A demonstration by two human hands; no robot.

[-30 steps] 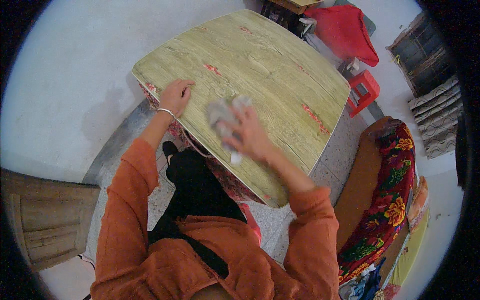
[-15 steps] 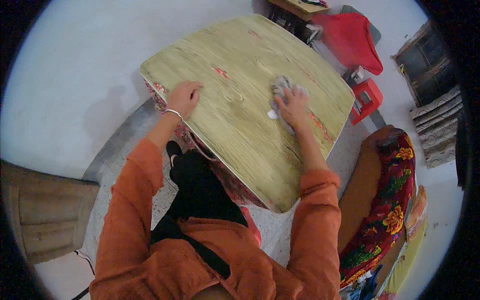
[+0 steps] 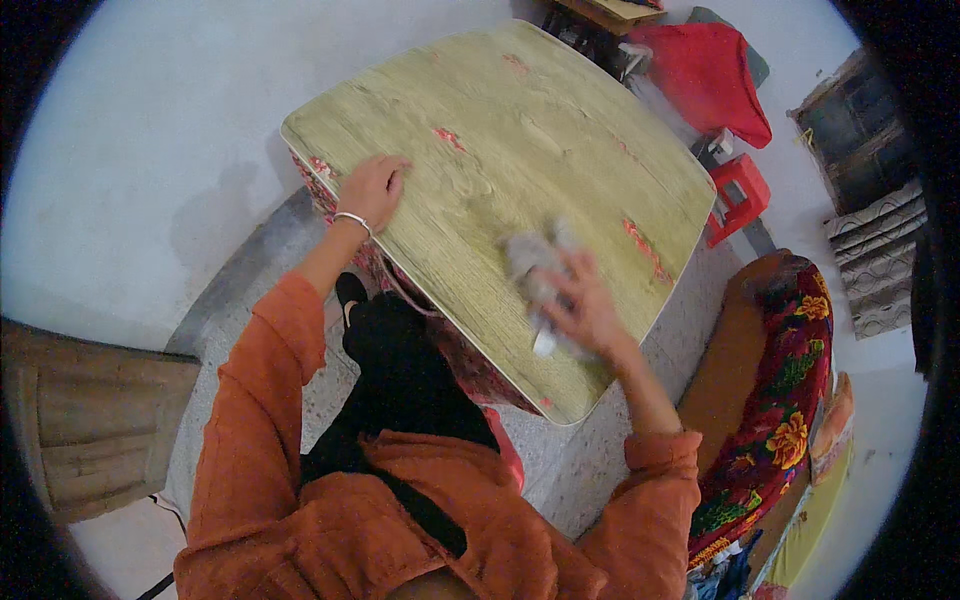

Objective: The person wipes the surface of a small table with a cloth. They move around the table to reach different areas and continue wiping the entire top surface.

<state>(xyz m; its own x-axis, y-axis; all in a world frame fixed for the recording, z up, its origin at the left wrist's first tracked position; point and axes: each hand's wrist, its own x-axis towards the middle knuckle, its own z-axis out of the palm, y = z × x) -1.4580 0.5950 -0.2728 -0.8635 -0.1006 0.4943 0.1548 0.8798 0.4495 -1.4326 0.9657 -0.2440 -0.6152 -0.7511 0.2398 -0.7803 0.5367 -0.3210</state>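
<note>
My right hand (image 3: 585,305) presses a grey-white cloth (image 3: 525,258) onto the yellow-green wood-patterned tabletop (image 3: 430,90). The cloth is bunched under and ahead of the fingers, and both are smeared by motion. A small white patch (image 3: 544,342) shows at the cloth's near end. On the table's near left edge rests my left hand (image 3: 372,192), a bracelet (image 3: 354,222) at its wrist. Its fingers are slightly bent over the surface and hold nothing. Red flower prints (image 3: 645,248) mark the top in several spots.
Beyond the table's right corner stands a red plastic stool (image 3: 738,200). A red cloth (image 3: 705,80) hangs at the back right. To the right is a brown seat with a flowered cover (image 3: 790,400). A wooden cabinet (image 3: 95,425) stands on the left.
My right hand has moved the cloth toward me and slightly left across the tabletop. My left hand has stayed at the table edge.
</note>
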